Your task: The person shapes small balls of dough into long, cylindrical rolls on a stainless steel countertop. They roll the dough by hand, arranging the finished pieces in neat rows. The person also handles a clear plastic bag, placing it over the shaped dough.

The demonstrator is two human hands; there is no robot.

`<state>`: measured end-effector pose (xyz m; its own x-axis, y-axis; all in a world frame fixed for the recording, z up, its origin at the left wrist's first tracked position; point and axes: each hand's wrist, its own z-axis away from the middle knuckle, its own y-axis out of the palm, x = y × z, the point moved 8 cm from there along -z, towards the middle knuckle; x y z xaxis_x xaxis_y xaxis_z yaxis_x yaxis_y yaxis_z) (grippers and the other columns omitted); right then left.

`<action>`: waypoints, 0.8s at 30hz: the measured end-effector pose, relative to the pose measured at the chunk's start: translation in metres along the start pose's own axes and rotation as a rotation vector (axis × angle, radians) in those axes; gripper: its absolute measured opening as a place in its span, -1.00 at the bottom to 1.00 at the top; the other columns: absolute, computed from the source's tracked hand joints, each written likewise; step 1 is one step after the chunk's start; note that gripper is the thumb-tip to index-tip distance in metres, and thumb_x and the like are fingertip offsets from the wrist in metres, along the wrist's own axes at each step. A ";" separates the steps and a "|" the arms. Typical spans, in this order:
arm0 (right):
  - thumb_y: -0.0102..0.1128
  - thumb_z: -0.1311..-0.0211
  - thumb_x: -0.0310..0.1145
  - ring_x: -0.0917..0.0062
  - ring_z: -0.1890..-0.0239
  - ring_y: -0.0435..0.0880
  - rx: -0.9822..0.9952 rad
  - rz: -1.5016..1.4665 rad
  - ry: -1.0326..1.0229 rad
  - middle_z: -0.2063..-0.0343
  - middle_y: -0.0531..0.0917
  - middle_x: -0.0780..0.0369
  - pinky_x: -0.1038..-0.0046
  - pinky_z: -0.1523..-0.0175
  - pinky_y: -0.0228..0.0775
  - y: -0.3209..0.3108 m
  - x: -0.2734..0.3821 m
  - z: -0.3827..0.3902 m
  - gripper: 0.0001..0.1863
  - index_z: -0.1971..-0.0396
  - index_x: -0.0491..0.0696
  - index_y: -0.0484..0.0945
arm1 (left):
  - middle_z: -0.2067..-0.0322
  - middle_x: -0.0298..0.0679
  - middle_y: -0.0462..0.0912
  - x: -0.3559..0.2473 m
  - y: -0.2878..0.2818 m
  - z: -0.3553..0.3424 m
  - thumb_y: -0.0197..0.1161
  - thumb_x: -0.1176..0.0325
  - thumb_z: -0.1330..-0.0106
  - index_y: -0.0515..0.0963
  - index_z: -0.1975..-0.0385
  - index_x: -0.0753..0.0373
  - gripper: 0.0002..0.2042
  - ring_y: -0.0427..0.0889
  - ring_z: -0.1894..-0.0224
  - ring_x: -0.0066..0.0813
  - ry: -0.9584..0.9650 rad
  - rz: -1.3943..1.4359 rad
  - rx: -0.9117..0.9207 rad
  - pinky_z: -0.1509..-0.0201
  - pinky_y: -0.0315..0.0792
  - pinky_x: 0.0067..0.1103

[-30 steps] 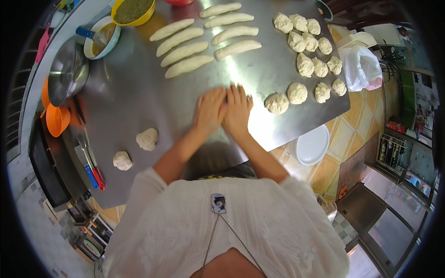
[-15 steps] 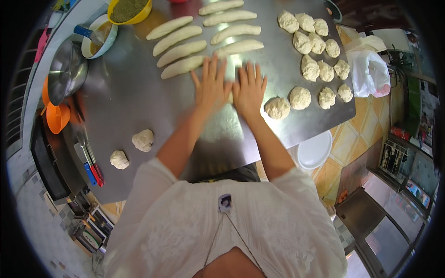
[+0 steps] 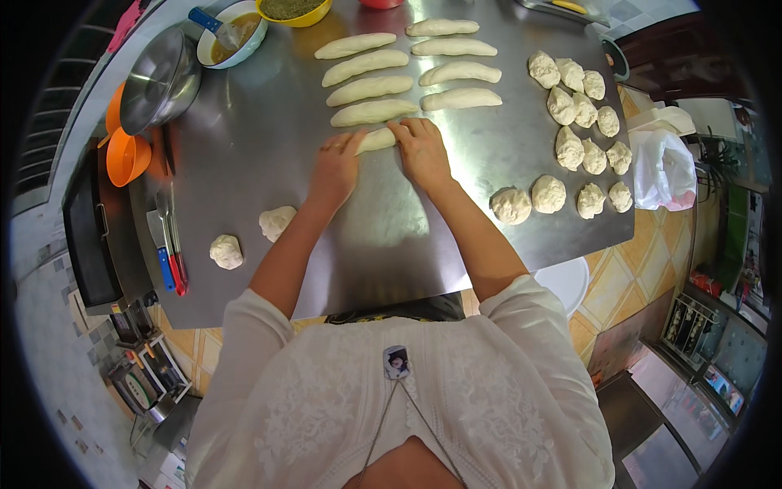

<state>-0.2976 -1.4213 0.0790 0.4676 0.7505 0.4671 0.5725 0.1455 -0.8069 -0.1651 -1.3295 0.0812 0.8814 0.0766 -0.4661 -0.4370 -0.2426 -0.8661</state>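
The left hand (image 3: 336,173) and right hand (image 3: 425,155), close together a second ago and then spread flat, have drawn in their fingers. They now rest at either end of a short dough roll (image 3: 377,140), newly exposed between them at 12 o'clock. The view has shifted: a metal tray (image 3: 562,10) appears at 1 o'clock, and the left forearm (image 3: 289,257) overlaps a dough ball (image 3: 275,222) at 9 o'clock.

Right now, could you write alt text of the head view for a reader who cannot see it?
A person's left hand and right hand touch opposite ends of a dough roll on a metal table, just below eight other rolls in two columns. Many dough lumps sit at the right, two more at the left, and bowls at the upper left.
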 end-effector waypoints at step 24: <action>0.21 -0.25 -0.32 0.18 0.39 0.59 -0.190 0.217 0.323 0.48 0.56 0.17 0.20 0.26 0.44 -0.060 -0.020 0.088 -0.85 0.44 -0.04 0.47 | 0.32 0.03 0.66 -0.106 0.088 0.039 0.55 0.34 0.03 0.42 0.07 0.27 -0.47 0.68 0.24 0.00 -0.180 0.448 0.452 0.23 0.52 -0.23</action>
<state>-0.4008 -1.3883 0.0856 0.7604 0.5058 0.4073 0.5370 -0.1372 -0.8323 -0.3037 -1.3208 0.0473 0.5702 0.2330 -0.7878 -0.8212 0.1378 -0.5537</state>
